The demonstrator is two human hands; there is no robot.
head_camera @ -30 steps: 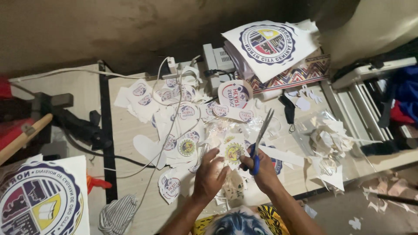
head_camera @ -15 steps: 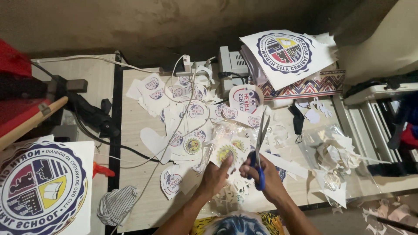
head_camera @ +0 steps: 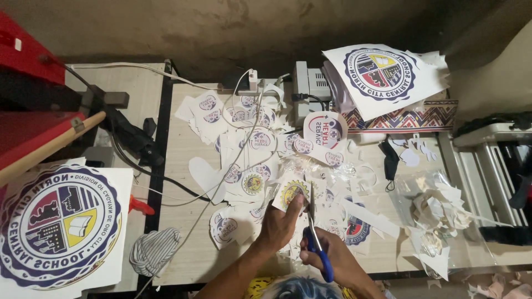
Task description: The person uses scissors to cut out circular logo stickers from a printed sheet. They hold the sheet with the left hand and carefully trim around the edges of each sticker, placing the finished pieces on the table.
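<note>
Since the earlier frame the scissors [head_camera: 317, 235] stand more upright and the view sits closer over the desk [head_camera: 183, 166]. Left hand [head_camera: 281, 222] pinches a small paper cutout [head_camera: 289, 192] with a yellow gear emblem, just left of the scissor blades. Right hand [head_camera: 328, 259] is closed through the blue scissor handles, blades nearly together against the cutout's right edge. Round printed cutouts crowd the desk beyond the scissors; bare wood lies left of them, crossed by a white cable [head_camera: 221, 182]. A heap of paper scraps [head_camera: 443, 207] lies well to the right of the scissors.
</note>
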